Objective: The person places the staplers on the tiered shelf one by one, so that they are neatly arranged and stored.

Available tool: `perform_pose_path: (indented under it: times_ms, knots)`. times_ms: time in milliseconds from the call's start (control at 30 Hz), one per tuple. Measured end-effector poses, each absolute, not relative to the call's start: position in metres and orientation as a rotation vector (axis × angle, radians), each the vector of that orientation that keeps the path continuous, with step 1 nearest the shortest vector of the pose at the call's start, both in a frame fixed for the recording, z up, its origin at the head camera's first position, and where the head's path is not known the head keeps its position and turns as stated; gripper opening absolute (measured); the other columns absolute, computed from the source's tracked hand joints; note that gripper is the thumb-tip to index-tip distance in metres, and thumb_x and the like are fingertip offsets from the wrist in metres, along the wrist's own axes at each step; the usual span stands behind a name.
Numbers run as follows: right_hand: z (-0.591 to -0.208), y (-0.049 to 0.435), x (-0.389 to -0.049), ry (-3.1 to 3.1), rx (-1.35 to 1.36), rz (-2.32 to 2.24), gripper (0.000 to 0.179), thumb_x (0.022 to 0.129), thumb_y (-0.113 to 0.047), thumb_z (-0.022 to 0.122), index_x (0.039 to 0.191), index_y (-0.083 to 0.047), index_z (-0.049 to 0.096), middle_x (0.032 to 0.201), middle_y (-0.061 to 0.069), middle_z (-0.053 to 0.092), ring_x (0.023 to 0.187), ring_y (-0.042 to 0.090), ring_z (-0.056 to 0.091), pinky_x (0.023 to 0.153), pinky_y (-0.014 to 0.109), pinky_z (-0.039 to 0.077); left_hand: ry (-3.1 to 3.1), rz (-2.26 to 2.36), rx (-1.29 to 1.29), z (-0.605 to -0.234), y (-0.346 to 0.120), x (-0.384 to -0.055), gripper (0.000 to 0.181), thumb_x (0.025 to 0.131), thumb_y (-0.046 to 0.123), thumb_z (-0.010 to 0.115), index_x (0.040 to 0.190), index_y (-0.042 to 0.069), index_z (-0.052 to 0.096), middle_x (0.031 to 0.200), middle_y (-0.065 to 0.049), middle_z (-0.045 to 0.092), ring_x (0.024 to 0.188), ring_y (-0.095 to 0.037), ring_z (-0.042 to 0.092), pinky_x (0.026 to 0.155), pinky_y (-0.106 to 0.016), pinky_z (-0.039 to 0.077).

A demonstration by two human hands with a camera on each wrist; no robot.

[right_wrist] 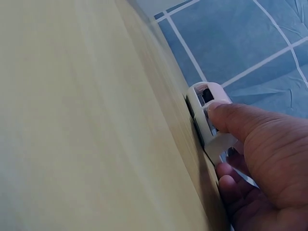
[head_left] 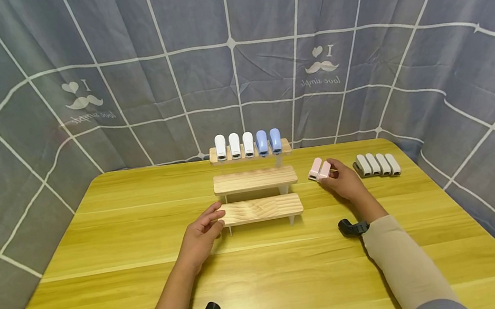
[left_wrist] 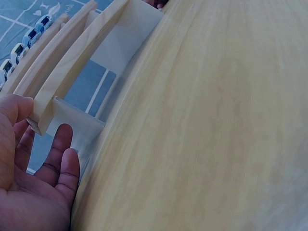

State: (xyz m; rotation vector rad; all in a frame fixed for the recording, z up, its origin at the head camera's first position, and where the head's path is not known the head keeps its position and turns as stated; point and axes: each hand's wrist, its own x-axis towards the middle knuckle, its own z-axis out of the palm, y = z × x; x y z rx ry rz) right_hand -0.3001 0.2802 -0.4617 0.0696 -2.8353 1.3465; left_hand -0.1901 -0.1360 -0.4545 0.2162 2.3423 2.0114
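Note:
Two small pink staplers, a left one point(head_left: 315, 168) and a right one point(head_left: 324, 170), stand side by side on the table. My right hand point(head_left: 347, 182) pinches the right pink stapler, its thumb point(right_wrist: 236, 117) on the front side; the other fingers are partly hidden behind. My left hand point(head_left: 198, 241) holds the left end of the lowest board point(head_left: 260, 209) of a three-tier wooden display stand between thumb and finger. On the top board point(head_left: 213, 155) stand three white staplers point(head_left: 234, 145) and two blue staplers point(head_left: 268, 141) in a row.
Several whitish-grey staplers point(head_left: 377, 164) stand in a row at the table's right, beyond my right hand. The middle board point(head_left: 255, 179) shows bare wood. Behind the yellow wooden table point(head_left: 286, 287) hangs a grey-blue checked curtain point(head_left: 198, 81).

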Motion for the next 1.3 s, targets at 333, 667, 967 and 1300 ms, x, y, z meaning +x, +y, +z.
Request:
perform_pose_path:
  times_ms: [333,667,967,1300]
  knots:
    - [-0.459,0.278,-0.295,-2.827,0.091,1.276,0.076,0.095,-0.018,0.069,0.154,0.003,0.027,0.143,0.028,0.045,0.129,0.044,0.046,0.104,0.054,0.039,2.343,1.995,0.201,-0.452,-0.137,-0.19,0.031,0.1,0.012,0.06,0.129,0.003,0.065,0.151,0.006,0.045,0.132,-0.02,0.048,0.088,-0.026,0.05]
    - [-0.457,0.275,-0.291,-2.793,0.077,1.406,0.077,0.096,-0.021,0.067,0.156,-0.001,0.023,0.149,0.026,0.04,0.135,0.044,0.04,0.109,0.054,0.034,2.343,1.999,0.19,-0.453,-0.137,-0.189,0.031,0.1,0.012,0.06,0.129,0.004,0.065,0.151,0.006,0.045,0.133,-0.02,0.047,0.087,-0.025,0.05]
    - [-0.449,0.276,-0.286,-2.77,0.098,1.393,0.076,0.097,-0.02,0.066,0.157,-0.002,0.023,0.147,0.027,0.042,0.135,0.043,0.041,0.109,0.054,0.033,2.347,2.004,0.192,-0.455,-0.136,-0.19,0.031,0.1,0.013,0.061,0.129,0.005,0.065,0.15,0.006,0.045,0.132,-0.02,0.049,0.085,-0.023,0.05]
    - [-0.435,0.27,-0.281,-2.729,0.118,1.325,0.075,0.096,-0.022,0.068,0.156,-0.002,0.027,0.146,0.024,0.045,0.134,0.041,0.042,0.102,0.057,0.039,2.33,2.012,0.22,-0.455,-0.136,-0.189,0.032,0.1,0.013,0.061,0.13,0.002,0.064,0.152,0.002,0.044,0.133,-0.023,0.047,0.085,-0.022,0.049]
